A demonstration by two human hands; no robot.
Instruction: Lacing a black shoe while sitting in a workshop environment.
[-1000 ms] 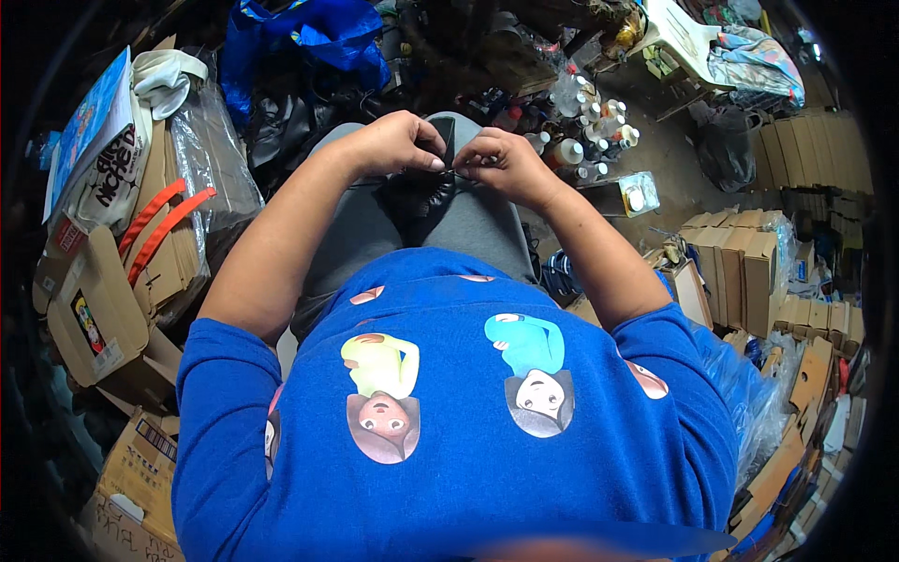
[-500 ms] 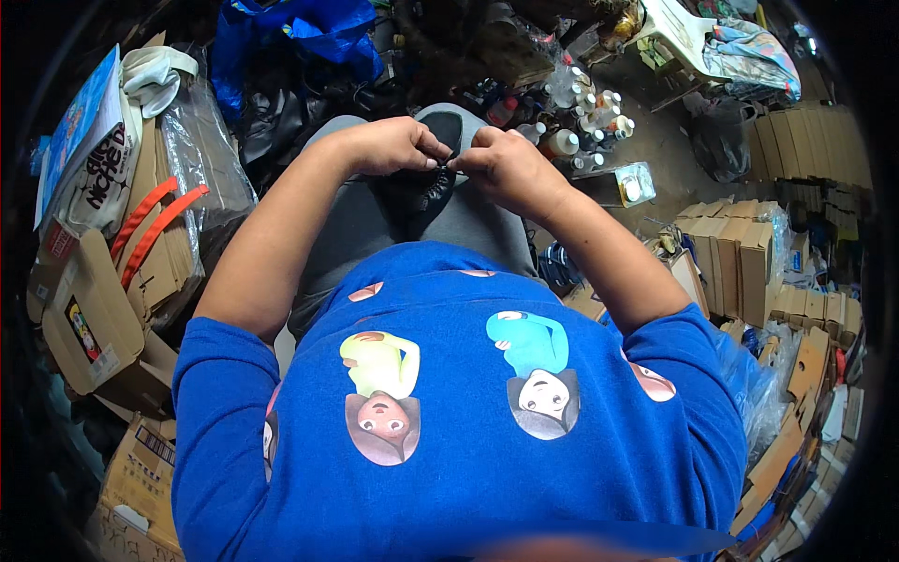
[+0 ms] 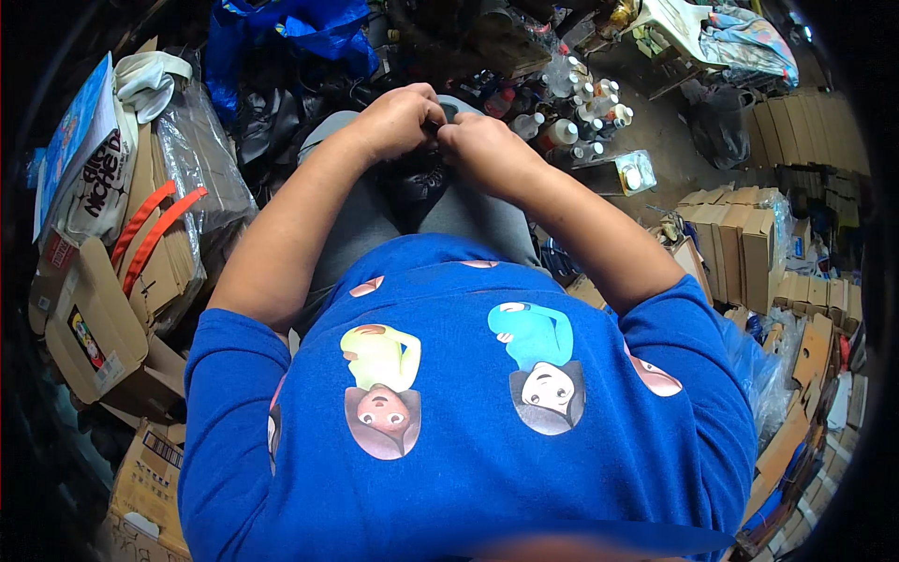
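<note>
- Since the earlier frame, my hands have drawn closer together and lifted slightly off my lap.
- My left hand (image 3: 398, 120) and right hand (image 3: 482, 148) nearly touch, fingers curled shut on a small dark item (image 3: 438, 120), mostly hidden between them.
- Judged light and small; best pinched at its ends by the fingertips.
- Beneath: my grey-trousered lap (image 3: 375, 220), soft, no firm support.
- Beyond: small white bottles (image 3: 585, 112) on the floor, flattened cardboard boxes (image 3: 740, 239) right, blue bag (image 3: 300, 28) far.

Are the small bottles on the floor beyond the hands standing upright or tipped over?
Mostly upright: the small bottles show their white caps pointing up. The farther ones are too small to tell.
</note>
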